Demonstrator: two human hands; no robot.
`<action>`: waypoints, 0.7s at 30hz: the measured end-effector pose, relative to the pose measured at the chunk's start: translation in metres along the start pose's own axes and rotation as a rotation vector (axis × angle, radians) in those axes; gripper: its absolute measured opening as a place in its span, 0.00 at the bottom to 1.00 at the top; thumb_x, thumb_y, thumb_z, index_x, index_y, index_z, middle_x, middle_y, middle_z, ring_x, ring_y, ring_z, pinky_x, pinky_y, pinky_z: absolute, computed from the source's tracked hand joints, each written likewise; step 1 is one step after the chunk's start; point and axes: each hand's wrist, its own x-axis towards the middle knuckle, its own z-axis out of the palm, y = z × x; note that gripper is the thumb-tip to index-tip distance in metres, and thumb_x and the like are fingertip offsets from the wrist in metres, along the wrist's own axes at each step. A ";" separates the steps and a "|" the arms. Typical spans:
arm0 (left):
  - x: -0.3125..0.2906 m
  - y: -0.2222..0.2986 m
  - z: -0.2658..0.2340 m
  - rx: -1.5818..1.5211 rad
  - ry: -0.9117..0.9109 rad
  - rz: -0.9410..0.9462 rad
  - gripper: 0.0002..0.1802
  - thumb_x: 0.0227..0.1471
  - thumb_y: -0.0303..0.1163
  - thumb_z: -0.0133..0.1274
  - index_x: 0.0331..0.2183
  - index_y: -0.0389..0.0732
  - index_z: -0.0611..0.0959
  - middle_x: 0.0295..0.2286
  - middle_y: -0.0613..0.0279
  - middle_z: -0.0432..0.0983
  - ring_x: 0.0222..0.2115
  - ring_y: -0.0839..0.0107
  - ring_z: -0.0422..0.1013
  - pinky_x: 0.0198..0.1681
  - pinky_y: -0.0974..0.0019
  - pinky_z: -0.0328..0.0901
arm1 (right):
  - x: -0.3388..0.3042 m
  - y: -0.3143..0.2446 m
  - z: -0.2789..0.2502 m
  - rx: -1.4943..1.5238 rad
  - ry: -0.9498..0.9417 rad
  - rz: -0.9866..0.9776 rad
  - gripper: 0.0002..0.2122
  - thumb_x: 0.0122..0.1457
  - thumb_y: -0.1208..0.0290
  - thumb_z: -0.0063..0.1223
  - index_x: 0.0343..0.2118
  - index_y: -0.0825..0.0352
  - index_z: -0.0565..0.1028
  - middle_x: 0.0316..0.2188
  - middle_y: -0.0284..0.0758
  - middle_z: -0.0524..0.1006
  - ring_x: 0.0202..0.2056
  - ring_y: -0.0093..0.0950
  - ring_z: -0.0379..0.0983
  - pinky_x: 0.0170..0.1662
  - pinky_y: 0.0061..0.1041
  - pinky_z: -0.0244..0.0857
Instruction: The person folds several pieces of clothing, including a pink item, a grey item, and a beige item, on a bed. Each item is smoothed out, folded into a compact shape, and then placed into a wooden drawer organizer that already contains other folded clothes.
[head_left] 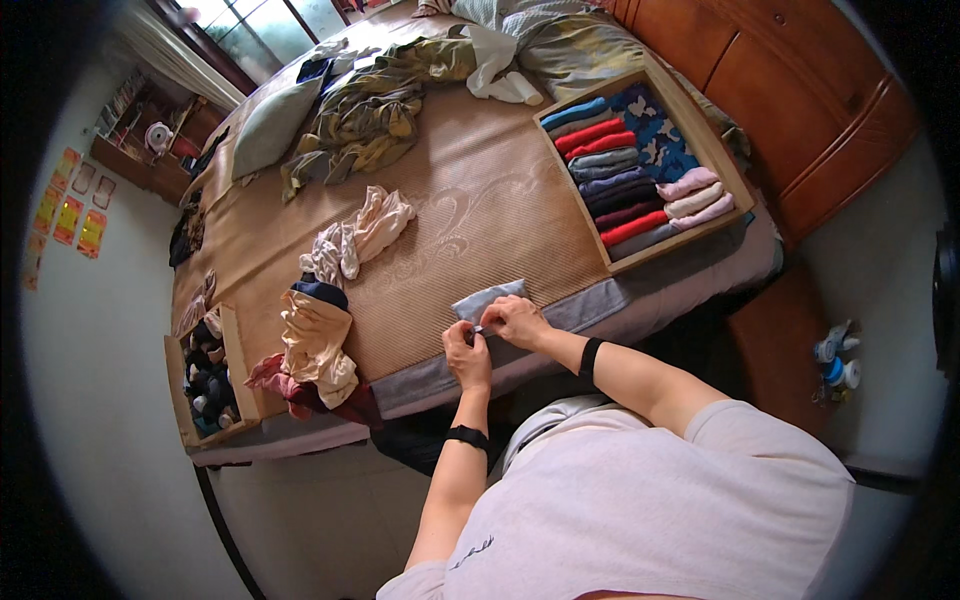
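A light grey-blue cloth (490,296), folded into a flat narrow piece, lies on the near edge of the bed in front of me. My left hand (466,358) pinches its near edge with bent fingers. Close beside it, touching or almost touching, my right hand (516,322) has thumb and fingers closed on the same edge. A small dark bit shows between the fingertips, too small to name. To the right stands a shallow wooden box (690,240) holding rows of folded clothes (610,185) in blue, red, grey and pink.
Loose beige garments (318,340) and a crumpled pale garment (375,225) lie left of my hands. A smaller wooden box (240,375) with dark rolled items sits at the bed's left corner. Farther back are a rumpled patterned quilt (390,100) and a grey pillow (272,130). A wooden headboard (770,100) stands right.
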 end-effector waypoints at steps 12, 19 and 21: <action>-0.008 -0.004 0.013 -0.134 0.219 -0.161 0.04 0.53 0.23 0.50 0.34 0.40 0.73 0.28 0.52 0.71 0.29 0.48 0.70 0.35 0.51 0.66 | -0.013 0.008 -0.010 0.069 -0.058 0.002 0.11 0.50 0.80 0.55 0.36 0.58 0.79 0.36 0.32 0.75 0.43 0.35 0.71 0.48 0.34 0.67; 0.000 -0.003 -0.003 0.012 -0.063 0.066 0.08 0.47 0.21 0.51 0.34 0.41 0.74 0.37 0.50 0.68 0.34 0.49 0.71 0.37 0.54 0.67 | -0.023 0.031 -0.005 -0.036 0.012 -0.367 0.15 0.47 0.83 0.55 0.37 0.58 0.79 0.35 0.33 0.75 0.41 0.35 0.72 0.46 0.31 0.68; 0.001 -0.001 -0.009 0.039 -0.156 0.097 0.10 0.44 0.23 0.52 0.33 0.41 0.75 0.40 0.49 0.66 0.39 0.50 0.70 0.41 0.54 0.67 | -0.032 0.032 -0.013 -0.093 0.002 -0.491 0.15 0.47 0.83 0.56 0.38 0.59 0.80 0.36 0.33 0.76 0.42 0.35 0.72 0.46 0.31 0.69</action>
